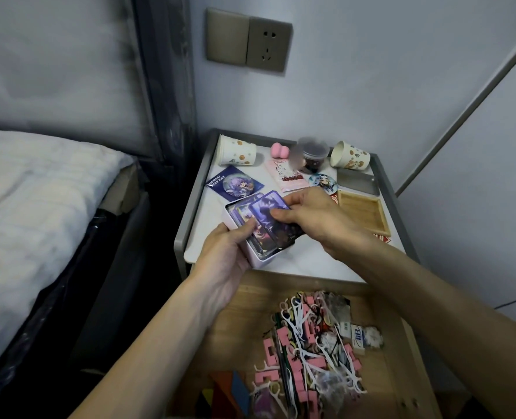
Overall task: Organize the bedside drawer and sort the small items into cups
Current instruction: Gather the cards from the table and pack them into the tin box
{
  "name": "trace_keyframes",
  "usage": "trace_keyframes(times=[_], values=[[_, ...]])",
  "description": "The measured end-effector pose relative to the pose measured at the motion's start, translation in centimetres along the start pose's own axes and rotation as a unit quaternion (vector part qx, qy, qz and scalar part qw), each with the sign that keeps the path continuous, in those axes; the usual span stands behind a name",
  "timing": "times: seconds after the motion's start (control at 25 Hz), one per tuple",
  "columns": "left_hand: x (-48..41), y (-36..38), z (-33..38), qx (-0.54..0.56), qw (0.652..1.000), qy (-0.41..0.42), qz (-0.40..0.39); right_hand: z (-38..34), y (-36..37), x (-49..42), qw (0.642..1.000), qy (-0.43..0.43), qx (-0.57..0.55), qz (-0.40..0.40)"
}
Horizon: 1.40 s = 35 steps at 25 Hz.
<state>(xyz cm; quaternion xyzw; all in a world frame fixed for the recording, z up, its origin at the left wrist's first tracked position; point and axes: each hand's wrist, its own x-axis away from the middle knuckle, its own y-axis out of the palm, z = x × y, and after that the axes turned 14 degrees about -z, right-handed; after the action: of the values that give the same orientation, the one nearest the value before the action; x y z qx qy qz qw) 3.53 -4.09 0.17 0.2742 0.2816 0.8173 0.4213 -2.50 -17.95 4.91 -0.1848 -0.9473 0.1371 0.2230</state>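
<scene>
My left hand [226, 252] grips a pale pink card box [258, 259] at the nightstand's front left, thumb lying on the purple cards inside. My right hand [311, 220] pinches a purple picture card [267, 211] over that box. Two patterned paper cups lie on their sides at the back: one cup [237, 151] on the left, the other cup [350, 155] on the right. Below, the open wooden drawer [250, 300] holds a heap of white floss picks and pink clips [308, 355].
On the nightstand top [281, 264] sit a blue badge card [235, 183], a pink sponge [280, 151], a dark jar [312, 160], a pink packet [287, 175], a round badge [323, 183], a metal tin [358, 181] and a wooden tray [364, 213]. A bed [33, 207] is on the left.
</scene>
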Motion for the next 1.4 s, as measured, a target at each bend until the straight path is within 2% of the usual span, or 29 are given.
trace_keyframes(times=[0.28,0.36,0.48,0.56,0.72,1.12,1.24,1.4], values=[[0.0,-0.1,-0.1,-0.006,1.0,0.001,0.006,0.1,0.7,0.3,1.0,0.013,0.005,0.025],[0.1,0.0,-0.2,-0.018,1.0,0.002,0.014,0.1,0.6,0.3,0.996,0.014,0.082,0.043],[0.1,0.1,-0.3,-0.03,0.999,0.003,0.021,-0.2,0.4,0.6,0.965,0.021,0.252,0.073],[0.2,0.2,-0.2,-0.03,0.999,0.002,0.016,-0.4,0.3,0.7,0.952,0.006,0.296,0.08],[0.4,0.4,0.0,-0.032,0.999,-0.012,0.002,0.4,0.5,0.3,0.945,-0.032,0.317,0.078],[0.7,0.6,0.0,-0.028,0.999,-0.019,0.001,1.1,0.8,0.2,0.942,-0.052,0.321,0.089],[0.7,0.6,0.1,-0.009,1.0,-0.022,0.005,0.8,-0.2,1.4,0.937,-0.09,0.338,0.025],[0.8,0.7,0.4,-0.016,0.999,-0.04,-0.014,0.1,-2.1,2.7,0.891,-0.124,0.417,-0.132]])
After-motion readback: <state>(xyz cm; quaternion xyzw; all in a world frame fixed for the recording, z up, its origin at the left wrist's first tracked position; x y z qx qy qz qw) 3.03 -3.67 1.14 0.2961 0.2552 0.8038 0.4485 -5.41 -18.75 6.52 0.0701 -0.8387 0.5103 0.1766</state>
